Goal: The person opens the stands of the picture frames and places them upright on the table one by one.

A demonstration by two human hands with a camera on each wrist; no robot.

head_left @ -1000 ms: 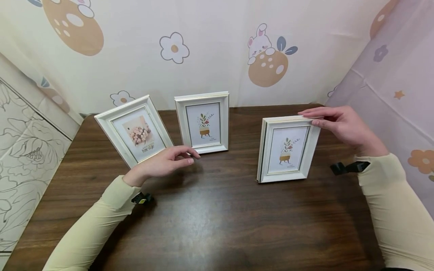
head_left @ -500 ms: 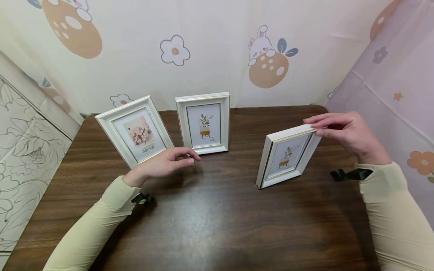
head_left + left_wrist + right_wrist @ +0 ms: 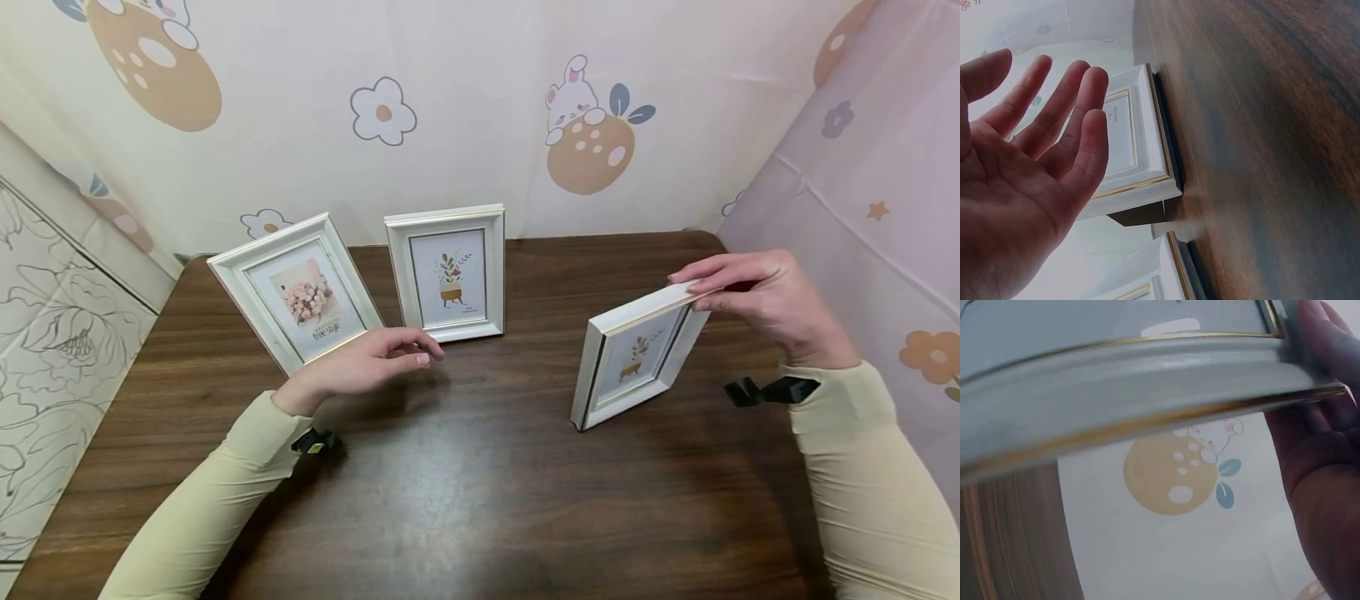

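Note:
At the right of the table, my right hand (image 3: 765, 296) pinches the top right corner of a white picture frame (image 3: 600, 367) with a potted-plant print. That picture frame stands upright, turned at an angle so its left side faces forward. In the right wrist view its gold-lined edge (image 3: 1147, 425) runs close to the camera. My left hand (image 3: 363, 360) hovers with loose fingers in front of two more upright frames and holds nothing. Of these, the left picture frame (image 3: 247, 275) has a pink flower print, and the middle picture frame (image 3: 495, 275) another potted-plant print.
Dark wooden table (image 3: 465, 500) under everything. A pale curtain (image 3: 465, 158) with bunny and flower patterns hangs along the back edge, and a lilac cloth (image 3: 862, 183) on the right. Dark wrist cameras sit on both sleeves.
The right hand has turned the right picture frame, so its left edge has come forward and its front faces more to the right. The left hand and the other two frames have stayed in place.

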